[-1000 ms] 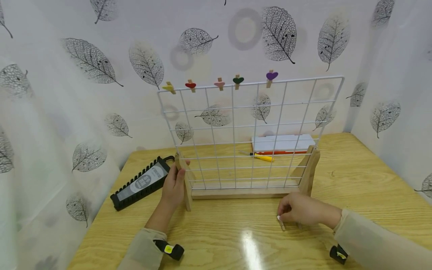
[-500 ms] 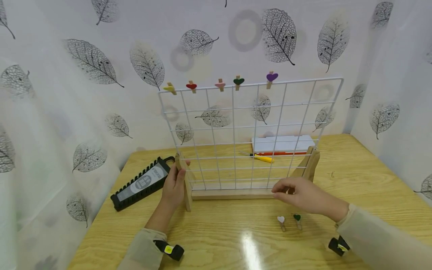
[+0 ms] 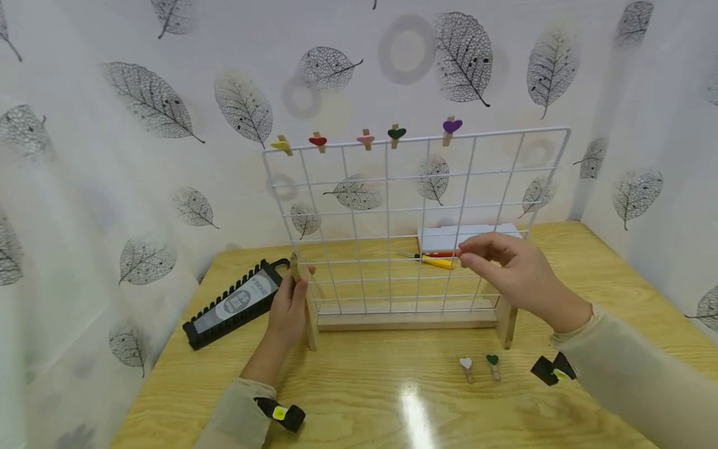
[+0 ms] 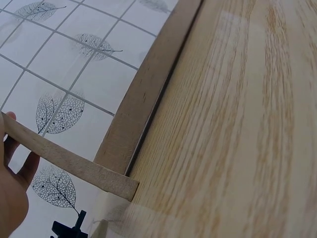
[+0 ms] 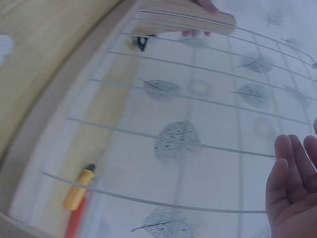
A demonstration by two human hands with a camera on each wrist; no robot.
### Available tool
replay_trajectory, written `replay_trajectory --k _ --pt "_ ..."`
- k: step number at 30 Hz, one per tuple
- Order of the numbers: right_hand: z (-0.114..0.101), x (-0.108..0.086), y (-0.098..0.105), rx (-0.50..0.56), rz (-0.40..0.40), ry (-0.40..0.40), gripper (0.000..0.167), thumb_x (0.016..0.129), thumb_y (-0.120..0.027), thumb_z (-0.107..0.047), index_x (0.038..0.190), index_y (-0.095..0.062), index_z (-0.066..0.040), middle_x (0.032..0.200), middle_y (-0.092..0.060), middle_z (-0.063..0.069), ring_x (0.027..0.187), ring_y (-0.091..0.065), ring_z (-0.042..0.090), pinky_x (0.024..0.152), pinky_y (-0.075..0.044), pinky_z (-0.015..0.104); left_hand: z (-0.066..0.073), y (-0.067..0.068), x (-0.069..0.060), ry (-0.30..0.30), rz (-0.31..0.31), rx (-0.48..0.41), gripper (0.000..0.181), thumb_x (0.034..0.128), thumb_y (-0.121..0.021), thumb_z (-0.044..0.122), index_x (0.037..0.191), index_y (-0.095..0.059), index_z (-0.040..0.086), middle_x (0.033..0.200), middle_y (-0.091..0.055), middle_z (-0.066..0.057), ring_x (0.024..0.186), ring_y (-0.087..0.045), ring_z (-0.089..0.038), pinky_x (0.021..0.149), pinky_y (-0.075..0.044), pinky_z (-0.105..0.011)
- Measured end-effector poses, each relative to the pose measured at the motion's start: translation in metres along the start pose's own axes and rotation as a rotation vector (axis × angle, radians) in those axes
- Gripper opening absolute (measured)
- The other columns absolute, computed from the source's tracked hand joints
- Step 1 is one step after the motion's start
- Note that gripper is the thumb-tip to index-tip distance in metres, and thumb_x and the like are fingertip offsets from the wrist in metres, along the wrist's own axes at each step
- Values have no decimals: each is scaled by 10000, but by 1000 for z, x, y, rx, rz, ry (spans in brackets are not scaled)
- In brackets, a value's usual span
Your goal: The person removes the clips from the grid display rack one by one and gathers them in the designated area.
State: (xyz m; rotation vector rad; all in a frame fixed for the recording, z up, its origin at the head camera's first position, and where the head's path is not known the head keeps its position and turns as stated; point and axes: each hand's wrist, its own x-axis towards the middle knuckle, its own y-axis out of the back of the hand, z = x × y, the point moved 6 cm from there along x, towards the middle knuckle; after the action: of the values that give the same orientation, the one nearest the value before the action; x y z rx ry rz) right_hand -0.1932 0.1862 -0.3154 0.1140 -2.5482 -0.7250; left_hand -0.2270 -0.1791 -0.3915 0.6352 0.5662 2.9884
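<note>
A white wire grid stands upright in a wooden stand. My left hand grips the stand's left upright, which the left wrist view also shows. In front of the grid's right part, my right hand is raised with thumb and fingertips close together. Whether anything small is between them is hidden. On the grid's top bar sit heart clothespins: yellow, red, pink, green and purple. A white-heart clothespin and a green-heart clothespin lie on the table.
A black wrench rack lies left of the stand. Behind the grid are a yellow-handled screwdriver, a red item and a pale flat case. A leaf-patterned curtain surrounds the wooden table.
My right hand has lifted from beside the loose clothespins to in front of the grid, uncovering the white and green ones. My left hand has stayed on the upright.
</note>
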Motion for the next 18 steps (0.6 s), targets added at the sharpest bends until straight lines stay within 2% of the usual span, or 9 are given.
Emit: replay_trajectory --k 6,8,13,15,18 --pt "-21 11 18 60 61 62 183 978 -670 -63 1157 -705 -46 1035 -718 -77 849 -668 78 657 -496 198 3 2 0 -2 3 19 332 1093 -364 36 1389 -501 -29 1426 -508 -242 1022 -524 -358 870 -424 -411" --pt "-29 15 24 89 73 104 185 976 -657 -26 1156 -698 -7 1025 -722 -52 844 -672 94 674 -509 184 5 3 0 -3 6 30 331 1090 -370 29 1386 -507 -29 1419 -518 -238 1011 -530 -341 864 -428 -416" --pt "-46 25 36 236 113 183 192 959 -636 51 1143 -691 52 1001 -729 24 847 -685 126 745 -531 174 6 2 2 -11 1 42 340 1088 -370 28 1393 -499 -52 1412 -512 -264 1020 -545 -387 858 -440 -438" --pt "-52 29 41 287 140 202 201 952 -636 63 1143 -697 49 996 -731 46 839 -686 134 747 -529 174 1 1 2 -6 -2 38 346 1093 -367 39 1402 -492 -51 1420 -501 -268 1043 -546 -414 867 -441 -455" --pt "-61 37 47 328 190 220 203 947 -642 57 1136 -710 29 986 -735 55 824 -685 140 720 -523 177 -15 0 3 12 -1 28 350 1099 -361 57 1417 -489 -15 1439 -492 -246 1072 -542 -419 880 -435 -475"
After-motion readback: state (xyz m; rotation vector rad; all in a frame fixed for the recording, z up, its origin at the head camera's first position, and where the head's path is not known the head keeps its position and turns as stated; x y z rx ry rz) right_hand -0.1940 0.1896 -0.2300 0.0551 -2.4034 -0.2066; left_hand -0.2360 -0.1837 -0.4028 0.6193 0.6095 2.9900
